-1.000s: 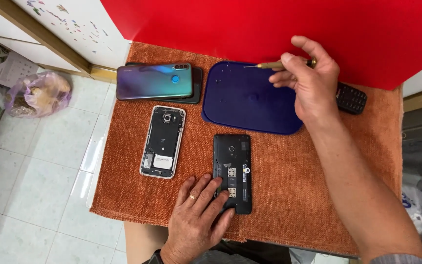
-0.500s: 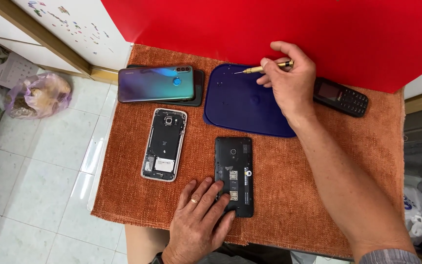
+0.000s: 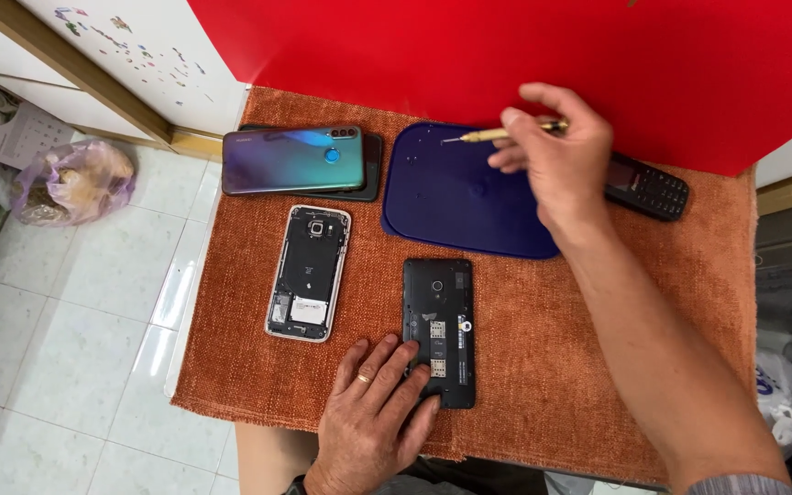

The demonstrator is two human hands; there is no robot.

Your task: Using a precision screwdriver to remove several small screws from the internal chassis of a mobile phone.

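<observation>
The screwdriver (image 3: 504,134) is pinched in the fingers of the right hand (image 3: 556,165), its thin tip pointing left and hanging over the far part of the blue mat (image 3: 451,197); whether the tip touches the mat cannot be told. The mat lies on the orange cloth (image 3: 653,302) that covers the table. Just behind the right hand, a black keypad phone (image 3: 648,188) sits at the cloth's far edge, against the red board (image 3: 506,46).

Nearer the person, the left hand (image 3: 373,422) lies flat, fingers spread, pressing the lower end of the black open phone (image 3: 439,325), which rests just below the mat with its back cover off. To its left lies a second open phone (image 3: 308,272) with a silver frame. Beyond that, a teal phone (image 3: 291,159) is stacked on a dark one, just left of the mat.
</observation>
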